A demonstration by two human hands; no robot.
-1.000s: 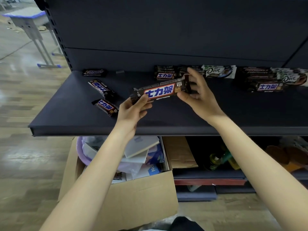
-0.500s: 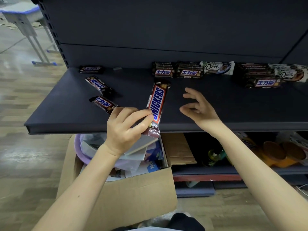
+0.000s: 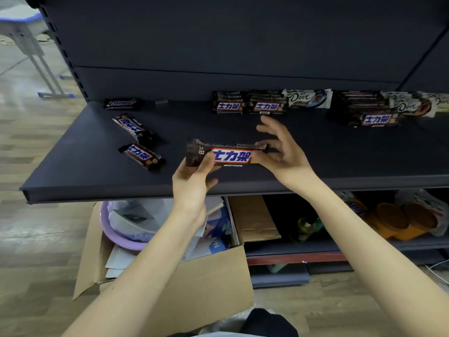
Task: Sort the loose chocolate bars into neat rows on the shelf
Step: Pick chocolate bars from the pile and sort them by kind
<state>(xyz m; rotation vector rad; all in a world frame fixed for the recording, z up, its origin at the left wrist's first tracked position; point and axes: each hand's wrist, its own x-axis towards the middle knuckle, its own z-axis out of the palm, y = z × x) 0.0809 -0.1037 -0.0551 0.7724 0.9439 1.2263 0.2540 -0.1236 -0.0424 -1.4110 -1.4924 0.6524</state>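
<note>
Glossy plastic wrappers on the chocolate bars (image 3: pixel 230 155), a matt dark metal shelf (image 3: pixel 97 166), a plain cardboard box (image 3: pixel 194 283).

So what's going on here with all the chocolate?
A person is tidying chocolate on a dark shelf. Both hands hold one Snickers bar level above it: the left hand grips its left end and the right hand pinches its right end. Three loose bars lie scattered on the shelf's left side, while neat stacks and white Dove bars sit along the back.
</note>
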